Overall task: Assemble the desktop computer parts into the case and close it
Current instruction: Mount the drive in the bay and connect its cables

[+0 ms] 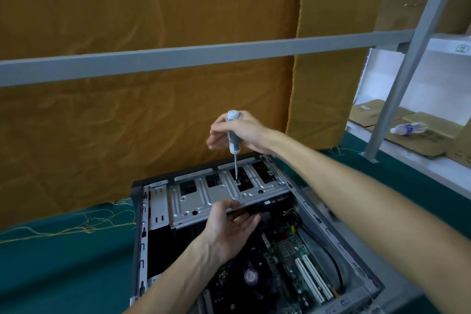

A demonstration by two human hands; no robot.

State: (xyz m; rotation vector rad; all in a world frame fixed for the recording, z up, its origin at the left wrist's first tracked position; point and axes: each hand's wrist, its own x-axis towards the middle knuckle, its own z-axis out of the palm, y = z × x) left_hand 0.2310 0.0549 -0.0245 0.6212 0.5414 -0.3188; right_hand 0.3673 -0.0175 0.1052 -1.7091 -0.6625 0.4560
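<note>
Landmark: the silver drive bracket (204, 194) at the far end of the open computer case (331, 232), which lies on its side on the green table cover (63, 250).

Right hand (242, 132) is above the bracket's far right part, fingers wrapped around the grey handle of a screwdriver (234, 140). The screwdriver stands nearly upright, long axis vertical, and its tip sits on a screw (237, 181) in the bracket's top face. That is the relation that matters: tip straight down on the screw head, hand directly over it.

Left hand (229, 227) is at the bracket's near edge, thumb on top and fingers curled under the lip, holding it steady. It is closer to the camera than the screw; the right hand is the one on the axis.

Below the bracket's near edge, inside the case, sit the motherboard (288, 252) with white slots and a black fan (251, 275). Side panel not in view; case is open.

Judgement: the step is driving this bracket screw. The next move likely calls for turning with downward pressure, keeping the shaft vertical so the tip does not slip off.
</note>
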